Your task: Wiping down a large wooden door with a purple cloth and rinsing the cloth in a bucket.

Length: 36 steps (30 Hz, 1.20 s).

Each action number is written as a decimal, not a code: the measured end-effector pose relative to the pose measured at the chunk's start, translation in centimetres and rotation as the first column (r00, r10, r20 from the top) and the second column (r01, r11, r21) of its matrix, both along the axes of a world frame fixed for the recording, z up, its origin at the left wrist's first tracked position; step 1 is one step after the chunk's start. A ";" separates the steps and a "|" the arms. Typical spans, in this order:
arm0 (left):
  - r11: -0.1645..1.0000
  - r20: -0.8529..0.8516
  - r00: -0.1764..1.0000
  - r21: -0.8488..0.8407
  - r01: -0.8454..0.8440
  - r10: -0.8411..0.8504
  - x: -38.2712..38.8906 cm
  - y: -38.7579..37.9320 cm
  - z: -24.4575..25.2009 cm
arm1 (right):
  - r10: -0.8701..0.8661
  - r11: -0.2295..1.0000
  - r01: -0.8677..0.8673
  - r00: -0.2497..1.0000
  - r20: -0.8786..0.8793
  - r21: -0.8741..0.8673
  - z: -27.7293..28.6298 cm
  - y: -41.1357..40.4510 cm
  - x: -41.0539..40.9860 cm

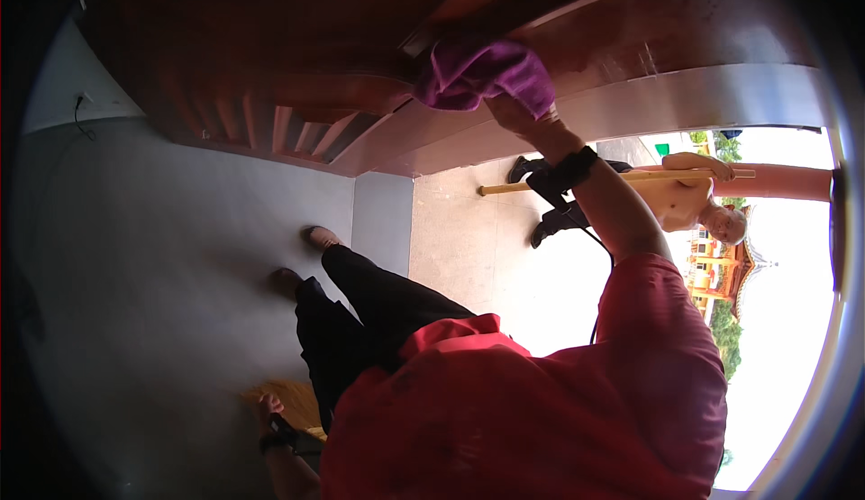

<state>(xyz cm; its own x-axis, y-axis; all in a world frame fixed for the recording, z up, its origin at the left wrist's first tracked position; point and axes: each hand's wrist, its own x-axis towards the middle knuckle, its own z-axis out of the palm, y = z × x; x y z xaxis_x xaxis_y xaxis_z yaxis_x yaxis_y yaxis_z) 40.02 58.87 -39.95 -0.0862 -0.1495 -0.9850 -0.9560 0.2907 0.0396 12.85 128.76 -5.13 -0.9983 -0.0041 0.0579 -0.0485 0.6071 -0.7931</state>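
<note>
My right hand grips a purple cloth and presses it against dark reddish-brown woodwork with raised mouldings. The cloth covers most of the fingers. A black strap with a small device and a cable sits on that wrist. Low at my other side is my left hand, its fingers curled, with another black strapped device on the wrist. Beside it lies a straw-coloured thing, perhaps a broom head. Shadow and blur hide whether the left fingers touch it.
A person stands outside on the pale paving, holding a long wooden pole. A grey raised edge separates the grey floor from that paving. A dark cable hangs at the far wall.
</note>
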 end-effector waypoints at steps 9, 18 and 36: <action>0.993 -0.222 0.973 0.083 0.084 -0.063 -11.0 4.1 1.6 | 0.038 0.832 -0.010 0.999 -0.039 0.554 -8.3 -0.1 -2.9; 0.939 -0.102 0.935 0.102 -0.328 0.338 -5.1 2.0 -0.2 | 0.118 0.976 -0.104 0.991 -0.067 0.191 -4.4 -0.4 -0.7; 0.901 -0.942 0.078 -0.286 0.327 -0.327 -33.2 21.1 16.2 | 0.313 0.336 0.396 0.809 -0.498 0.855 10.1 3.8 4.9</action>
<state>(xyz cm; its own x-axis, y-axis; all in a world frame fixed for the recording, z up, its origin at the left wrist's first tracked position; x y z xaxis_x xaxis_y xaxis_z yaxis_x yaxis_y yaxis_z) 6.86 79.95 -23.72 -0.9833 0.1746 -0.0506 0.0576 0.5634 0.8242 17.76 132.53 5.00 -0.7838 -0.3654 0.5021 -0.1439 0.8934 0.4256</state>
